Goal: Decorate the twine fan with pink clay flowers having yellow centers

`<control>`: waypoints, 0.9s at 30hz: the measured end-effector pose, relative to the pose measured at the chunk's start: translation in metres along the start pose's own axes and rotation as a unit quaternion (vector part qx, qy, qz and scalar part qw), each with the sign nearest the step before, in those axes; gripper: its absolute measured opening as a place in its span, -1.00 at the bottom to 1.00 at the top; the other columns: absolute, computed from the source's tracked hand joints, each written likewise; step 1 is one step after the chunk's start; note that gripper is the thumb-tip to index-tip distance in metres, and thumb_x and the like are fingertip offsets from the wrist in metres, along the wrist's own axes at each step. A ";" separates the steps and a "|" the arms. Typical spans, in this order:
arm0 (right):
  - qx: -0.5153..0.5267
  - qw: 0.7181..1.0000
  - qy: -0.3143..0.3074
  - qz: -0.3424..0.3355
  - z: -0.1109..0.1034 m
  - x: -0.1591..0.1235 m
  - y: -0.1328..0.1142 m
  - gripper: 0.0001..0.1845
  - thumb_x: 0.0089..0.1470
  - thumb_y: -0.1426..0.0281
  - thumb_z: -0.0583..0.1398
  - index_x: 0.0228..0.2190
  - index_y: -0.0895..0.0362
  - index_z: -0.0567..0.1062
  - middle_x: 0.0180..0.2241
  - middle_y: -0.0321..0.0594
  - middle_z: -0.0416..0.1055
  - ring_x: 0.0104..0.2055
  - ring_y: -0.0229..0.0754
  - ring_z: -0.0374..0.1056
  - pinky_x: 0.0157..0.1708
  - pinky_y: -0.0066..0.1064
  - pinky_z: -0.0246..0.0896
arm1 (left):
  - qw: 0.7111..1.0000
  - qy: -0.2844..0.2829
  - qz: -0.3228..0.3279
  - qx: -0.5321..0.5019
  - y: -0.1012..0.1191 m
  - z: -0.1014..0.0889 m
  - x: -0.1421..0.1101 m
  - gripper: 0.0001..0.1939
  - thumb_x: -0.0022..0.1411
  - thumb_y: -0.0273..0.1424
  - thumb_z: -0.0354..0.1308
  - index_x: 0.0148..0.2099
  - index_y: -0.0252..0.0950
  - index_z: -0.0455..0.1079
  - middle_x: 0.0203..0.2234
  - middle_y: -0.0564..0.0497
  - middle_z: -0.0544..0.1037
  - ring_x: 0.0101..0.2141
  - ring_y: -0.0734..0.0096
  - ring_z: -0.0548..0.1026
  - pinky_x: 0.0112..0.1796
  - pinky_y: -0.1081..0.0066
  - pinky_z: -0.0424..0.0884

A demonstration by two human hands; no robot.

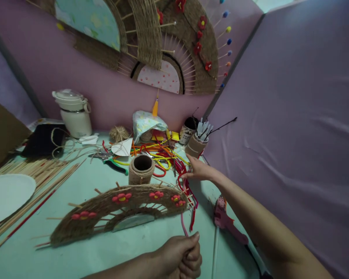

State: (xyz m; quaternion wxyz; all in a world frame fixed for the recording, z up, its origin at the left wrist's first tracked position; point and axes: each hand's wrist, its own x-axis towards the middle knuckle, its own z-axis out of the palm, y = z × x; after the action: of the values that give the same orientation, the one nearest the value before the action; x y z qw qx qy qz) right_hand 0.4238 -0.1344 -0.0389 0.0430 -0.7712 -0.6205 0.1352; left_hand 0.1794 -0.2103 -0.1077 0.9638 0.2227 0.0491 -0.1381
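Observation:
My left hand is closed in a fist near the front of the table. A pink pipe cleaner runs up to its knuckles; whether the fist holds it is hidden. My right hand reaches over a bunch of red pipe cleaners, thumb and a finger apart, fingertips beside them. Between the hands and to the left stands a half-ring fan shape wrapped in jute twine, with red flowers and stick ends poking out. Behind it is a spool of twine.
Scissors, green-handled pliers and yellow and orange pipe cleaners lie behind the spool. A pink glue gun lies under my right forearm. Thin wooden sticks and a white disc are at left. Glue sticks fill a twine-wrapped can.

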 end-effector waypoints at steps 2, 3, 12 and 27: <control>-0.008 0.999 -0.014 0.029 0.013 -0.009 0.001 0.23 -0.29 0.01 0.42 0.28 0.21 0.06 0.20 0.25 0.19 0.22 0.23 0.17 0.08 -0.09 0.14 | 1.000 0.002 -0.005 -0.006 0.001 0.003 -0.001 -0.43 0.23 0.00 0.09 -0.59 -0.27 -0.01 -0.75 0.19 -0.08 -0.70 0.62 -0.16 -0.56 0.43 -0.30; -0.013 0.999 -0.016 0.040 0.019 -0.011 0.000 0.26 -0.30 -0.01 0.41 0.29 0.19 0.03 0.19 0.24 0.19 0.22 0.24 0.17 0.08 -0.08 0.13 | 1.000 0.003 -0.007 -0.009 0.002 0.004 -0.002 -0.43 0.23 -0.01 0.10 -0.59 -0.27 0.00 -0.75 0.19 -0.09 -0.70 0.62 -0.16 -0.56 0.44 -0.31; -0.056 0.997 0.028 0.034 0.020 0.019 0.000 -0.11 -0.07 0.55 0.25 0.26 0.26 0.05 0.01 0.17 0.40 -0.03 0.08 0.40 -0.12 -0.30 0.24 | 1.000 0.002 -0.008 -0.030 0.003 0.007 -0.005 -0.47 0.28 -0.07 0.06 -0.58 -0.28 0.02 -0.73 0.19 -0.08 -0.68 0.61 -0.18 -0.57 0.47 -0.31; -0.100 0.988 0.081 -0.089 -0.010 0.046 0.027 -0.36 0.06 0.68 0.10 0.19 0.24 0.27 0.20 0.16 0.21 0.21 -0.02 0.22 0.18 -0.22 0.10 | 0.999 0.026 -0.005 -0.033 0.002 0.006 -0.004 -0.54 0.24 -0.10 0.13 -0.51 -0.28 0.11 -0.72 0.22 -0.07 -0.66 0.62 -0.18 -0.57 0.51 -0.27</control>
State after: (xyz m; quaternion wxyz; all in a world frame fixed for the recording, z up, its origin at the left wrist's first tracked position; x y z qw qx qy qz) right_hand 0.4605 -0.0951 -0.0421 0.0277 -0.7217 -0.6917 0.0046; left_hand 0.1763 -0.2107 -0.1010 0.9682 0.1945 0.0801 -0.1355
